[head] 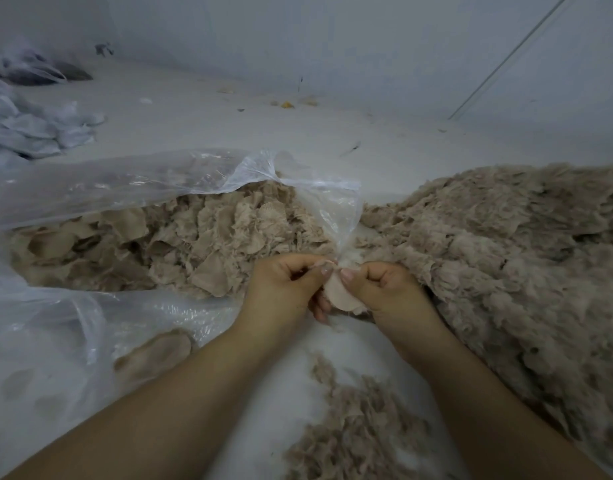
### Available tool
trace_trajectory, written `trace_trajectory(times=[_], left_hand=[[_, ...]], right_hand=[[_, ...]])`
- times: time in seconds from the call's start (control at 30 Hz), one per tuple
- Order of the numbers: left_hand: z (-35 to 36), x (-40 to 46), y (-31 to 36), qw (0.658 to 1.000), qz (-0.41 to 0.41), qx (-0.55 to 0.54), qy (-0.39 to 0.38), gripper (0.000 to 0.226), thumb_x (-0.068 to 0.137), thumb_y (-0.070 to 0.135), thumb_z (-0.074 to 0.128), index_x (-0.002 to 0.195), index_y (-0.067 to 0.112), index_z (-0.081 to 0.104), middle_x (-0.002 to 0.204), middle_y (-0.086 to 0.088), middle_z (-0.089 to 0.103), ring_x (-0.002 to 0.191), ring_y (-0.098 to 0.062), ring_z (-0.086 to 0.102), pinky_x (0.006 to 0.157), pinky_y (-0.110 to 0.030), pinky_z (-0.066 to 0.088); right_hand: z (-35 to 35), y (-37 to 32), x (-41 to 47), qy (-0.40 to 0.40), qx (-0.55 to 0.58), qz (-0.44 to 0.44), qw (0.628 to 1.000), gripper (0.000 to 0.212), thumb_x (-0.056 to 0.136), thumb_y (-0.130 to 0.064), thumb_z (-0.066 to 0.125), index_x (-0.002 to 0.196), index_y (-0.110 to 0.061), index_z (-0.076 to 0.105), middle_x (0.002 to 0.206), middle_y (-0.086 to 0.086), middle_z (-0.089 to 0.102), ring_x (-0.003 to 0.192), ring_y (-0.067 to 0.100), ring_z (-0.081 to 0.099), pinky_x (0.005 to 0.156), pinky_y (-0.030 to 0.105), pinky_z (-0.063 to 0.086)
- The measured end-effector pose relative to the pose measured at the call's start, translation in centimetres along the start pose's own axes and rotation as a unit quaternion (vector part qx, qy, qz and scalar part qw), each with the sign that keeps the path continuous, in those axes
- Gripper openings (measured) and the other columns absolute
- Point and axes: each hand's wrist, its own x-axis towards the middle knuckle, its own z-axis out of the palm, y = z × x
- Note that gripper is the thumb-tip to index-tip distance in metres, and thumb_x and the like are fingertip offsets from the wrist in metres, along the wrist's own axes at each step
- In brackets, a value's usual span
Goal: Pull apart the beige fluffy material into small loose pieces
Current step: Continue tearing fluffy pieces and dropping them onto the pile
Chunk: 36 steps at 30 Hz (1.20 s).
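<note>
no readable text, labels or signs anywhere

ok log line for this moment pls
step: tearing | left hand + right hand: pinch beige piece | source: clear bag

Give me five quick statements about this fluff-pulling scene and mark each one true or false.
1. Both hands pinch one small beige piece between them. True.
2. The clear plastic bag on the left holds beige scraps. True.
3. The big fluffy pile lies on the left. False: it lies on the right, beside the right hand.
4. The left hand rests flat and open on the floor. False: its fingers are curled round the piece.
5. Loose beige bits lie on the floor between the forearms. True.
</note>
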Motion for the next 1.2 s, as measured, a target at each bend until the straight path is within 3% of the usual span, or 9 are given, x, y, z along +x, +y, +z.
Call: trace_trajectory(times=[0.17,0.3,0.43,0.53,0.67,0.77,0.9,1.03,1.2], left_hand=[[0.1,-0.4,0.0,0.999,0.005,-0.025,0.044,0.023,0.095,0.002,0.056,0.078,0.004,0.073,0.051,-0.016,0.061,0.037,-0.023,0.054,0.041,-0.024,0.046],[0.3,-0.8,0.1,0.993,-0.017,-0.060,0.095,0.027,0.095,0.005,0.058,0.071,-0.001,0.067,0.050,-0.017,0.060,0.036,-0.024,0.054,0.039,-0.024,0.046],[-0.5,-0.5,0.7,0.989,-0.014,-0.080,0.120,0.026,0.095,-0.003,0.054,0.071,0.000,0.065,0.051,-0.011,0.060,0.037,-0.021,0.053,0.038,-0.027,0.047],[-0.8,-1.1,1.2,0.999,0.007,0.030,-0.035,0.030,0.080,-0.010,0.059,0.077,0.013,0.078,0.051,-0.009,0.057,0.039,-0.016,0.045,0.041,-0.020,0.038],[-0.7,-1.8,2.5,0.952,-0.003,0.127,-0.279,0.040,0.066,-0.004,0.054,0.087,0.018,0.080,0.077,-0.007,0.058,0.060,-0.024,0.043,0.053,-0.021,0.034],[-1.1,-1.3,2.7,0.969,-0.046,0.113,-0.217,0.027,0.066,0.004,0.054,0.073,0.012,0.079,0.064,-0.013,0.061,0.047,-0.015,0.043,0.043,-0.019,0.031],[-1.1,-0.8,2.0,0.982,-0.080,0.136,-0.109,0.030,0.080,0.002,0.062,0.052,0.010,0.068,0.043,-0.006,0.052,0.036,-0.012,0.042,0.038,-0.019,0.033],[-1.3,-1.6,2.5,0.934,-0.070,0.156,-0.313,0.015,0.074,0.004,0.066,0.069,0.016,0.072,0.059,-0.008,0.060,0.051,-0.018,0.050,0.049,-0.025,0.042],[-1.1,-1.6,2.0,0.916,-0.037,0.206,-0.343,0.028,0.072,-0.008,0.061,0.075,0.015,0.076,0.079,-0.020,0.068,0.067,-0.041,0.063,0.061,-0.049,0.054]], right_hand=[[0.1,-0.1,-0.1,0.004,0.019,0.004,1.000,0.034,0.098,-0.013,0.053,0.095,0.021,0.059,0.086,0.033,0.066,0.077,0.029,0.064,0.076,0.044,0.056],[0.0,-0.1,0.0,0.015,0.034,0.022,0.999,0.031,0.099,-0.015,0.053,0.094,0.015,0.062,0.076,0.015,0.068,0.068,0.020,0.063,0.064,0.027,0.053],[0.1,0.1,0.3,0.073,0.066,0.047,0.994,0.028,0.099,-0.019,0.053,0.073,-0.010,0.055,0.046,-0.009,0.054,0.038,0.000,0.046,0.039,0.011,0.036],[0.3,0.2,0.3,0.079,0.059,0.045,0.994,0.030,0.100,-0.020,0.053,0.071,-0.013,0.057,0.045,-0.010,0.051,0.039,0.000,0.045,0.041,0.014,0.038],[0.3,0.2,0.2,0.087,0.042,0.045,0.994,0.026,0.097,-0.026,0.058,0.073,-0.015,0.057,0.052,-0.004,0.049,0.051,0.009,0.047,0.054,0.027,0.041],[0.4,0.0,0.2,0.063,0.050,0.031,0.996,0.026,0.097,-0.021,0.057,0.072,-0.013,0.055,0.054,-0.004,0.050,0.051,0.006,0.048,0.049,0.019,0.043],[0.5,-0.4,0.0,0.052,0.046,0.030,0.997,0.024,0.095,-0.021,0.058,0.074,-0.011,0.057,0.068,0.013,0.051,0.064,0.020,0.051,0.061,0.028,0.052],[0.6,-0.4,-0.1,0.059,0.058,0.019,0.996,0.029,0.097,-0.018,0.055,0.069,-0.011,0.052,0.048,-0.005,0.050,0.043,0.004,0.045,0.043,0.015,0.039],[0.5,-0.3,0.0,0.066,0.065,0.029,0.995,0.030,0.098,-0.019,0.054,0.070,-0.012,0.048,0.048,-0.004,0.043,0.039,0.002,0.038,0.039,0.013,0.034]])
